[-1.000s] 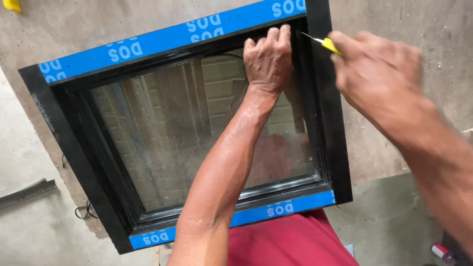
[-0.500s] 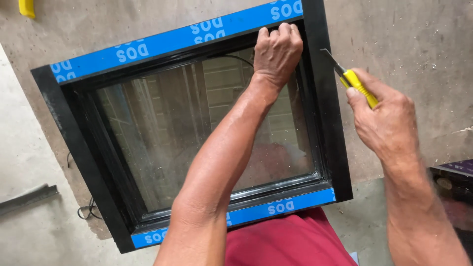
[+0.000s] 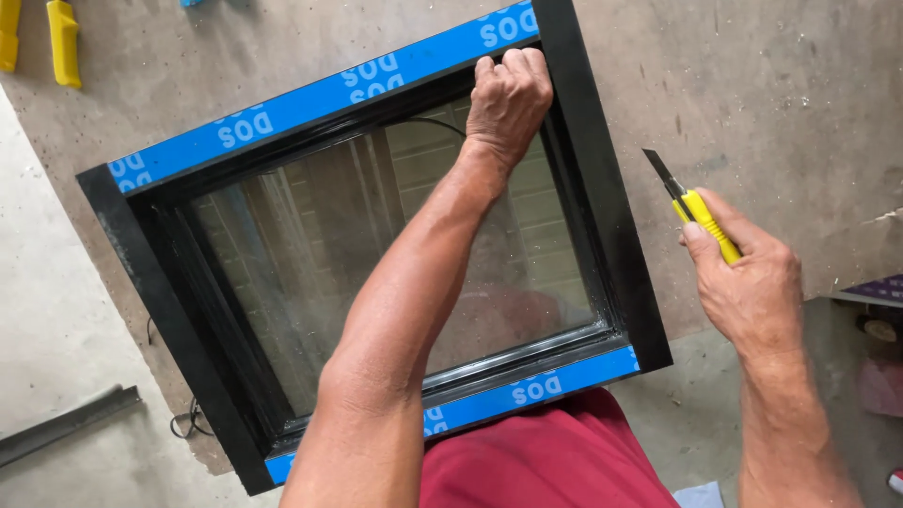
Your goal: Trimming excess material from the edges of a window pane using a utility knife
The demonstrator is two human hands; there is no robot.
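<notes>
The window frame lies flat on the worktop. The left hand curls its fingers over the frame's far inner edge, likely steadying it. Just right of the frame, the right hand grips a yellow knife, blade out.

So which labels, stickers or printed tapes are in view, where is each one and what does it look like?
Top tape strip: along the window frame's far edge, long blue band with white print.
Bottom tape strip: along the frame's near edge, blue with white print, partly hidden by the left arm.
No packages, signs or screens are visible.
</notes>
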